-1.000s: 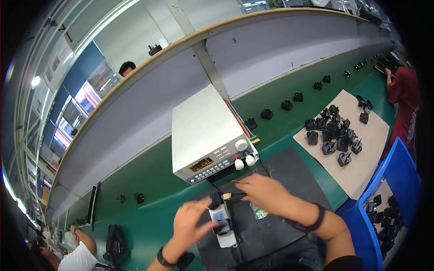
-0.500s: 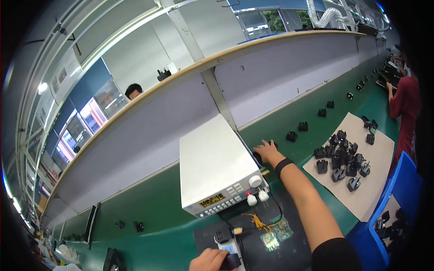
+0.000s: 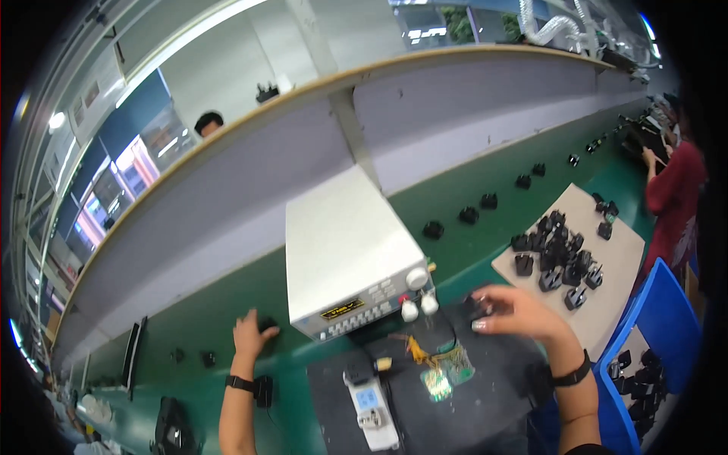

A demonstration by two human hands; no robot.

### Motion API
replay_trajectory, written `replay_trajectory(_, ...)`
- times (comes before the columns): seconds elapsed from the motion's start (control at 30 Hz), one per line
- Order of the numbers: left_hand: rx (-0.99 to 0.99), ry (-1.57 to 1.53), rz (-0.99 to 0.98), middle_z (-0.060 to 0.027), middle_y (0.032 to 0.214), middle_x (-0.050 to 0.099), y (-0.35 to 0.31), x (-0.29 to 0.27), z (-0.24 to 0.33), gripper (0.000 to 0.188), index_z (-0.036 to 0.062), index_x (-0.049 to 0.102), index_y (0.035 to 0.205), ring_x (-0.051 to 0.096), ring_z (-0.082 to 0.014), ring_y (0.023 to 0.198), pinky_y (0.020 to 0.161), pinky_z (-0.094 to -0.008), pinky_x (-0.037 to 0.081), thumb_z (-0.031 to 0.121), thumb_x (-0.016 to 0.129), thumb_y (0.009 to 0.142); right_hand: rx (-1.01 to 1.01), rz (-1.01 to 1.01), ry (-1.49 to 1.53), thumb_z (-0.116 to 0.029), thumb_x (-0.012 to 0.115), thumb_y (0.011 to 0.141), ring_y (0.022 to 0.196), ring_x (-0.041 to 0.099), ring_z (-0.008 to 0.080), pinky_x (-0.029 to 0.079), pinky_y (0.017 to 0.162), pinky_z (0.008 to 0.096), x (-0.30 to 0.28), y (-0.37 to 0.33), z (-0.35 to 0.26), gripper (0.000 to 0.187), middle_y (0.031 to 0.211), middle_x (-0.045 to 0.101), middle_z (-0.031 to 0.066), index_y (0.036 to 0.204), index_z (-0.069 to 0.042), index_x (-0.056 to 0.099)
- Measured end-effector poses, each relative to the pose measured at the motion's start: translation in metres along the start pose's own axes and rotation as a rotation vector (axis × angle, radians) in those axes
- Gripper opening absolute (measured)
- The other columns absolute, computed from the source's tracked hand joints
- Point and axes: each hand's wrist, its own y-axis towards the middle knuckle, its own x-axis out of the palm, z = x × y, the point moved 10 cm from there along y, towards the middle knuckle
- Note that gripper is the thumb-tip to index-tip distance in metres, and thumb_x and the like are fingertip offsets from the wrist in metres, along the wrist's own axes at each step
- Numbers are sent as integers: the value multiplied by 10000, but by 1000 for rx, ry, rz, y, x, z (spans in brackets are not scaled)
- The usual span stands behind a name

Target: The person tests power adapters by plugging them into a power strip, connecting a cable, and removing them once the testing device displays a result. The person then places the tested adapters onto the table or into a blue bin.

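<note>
left hand (image 3: 249, 336), spread, has swung beside a black plug adapter (image 3: 268, 326), uncovering the power meter (image 3: 366, 399) rightward; right hand (image 3: 517, 314) pinches a second adapter (image 3: 479, 305).

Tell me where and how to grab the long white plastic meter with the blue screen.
I'd pinch the long white blue-screened meter across its sides at the near end, coming from the wearer's side: its slim body points that way, and a blocky black adapter occupies the far end.

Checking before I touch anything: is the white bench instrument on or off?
On: the bench instrument has yellow characters glowing on its display.
</note>
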Motion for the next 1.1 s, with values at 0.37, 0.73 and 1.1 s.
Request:
replay_trajectory(0.37,713,-697,-155,-106,1160,630,-179,-148,227,613,42,573,1199,631,-272,978,826,-330,507,119,808,638,287,-697,698,-190,616,914,1139,524,132,433,968,283,202,-32,3,451,1201,584,72,1312,-18,490)
replay_trajectory(0.73,633,-448,-297,-56,1025,675,-192,-113,224,481,107,637,1132,626,-213,824,700,-302,522,271,780,704,-507,-18,-462,-208,649,806,870,600,292,480,734,402,141,21,8,202,872,612,85,963,-82,664)
replay_trajectory(1.1,569,-370,-224,7,909,700,-188,-121,232,462,139,677,1067,599,-171,748,616,-273,510,263,805,641,-543,96,-456,-203,625,817,825,595,283,475,703,416,122,18,-6,139,817,599,79,876,-84,668)
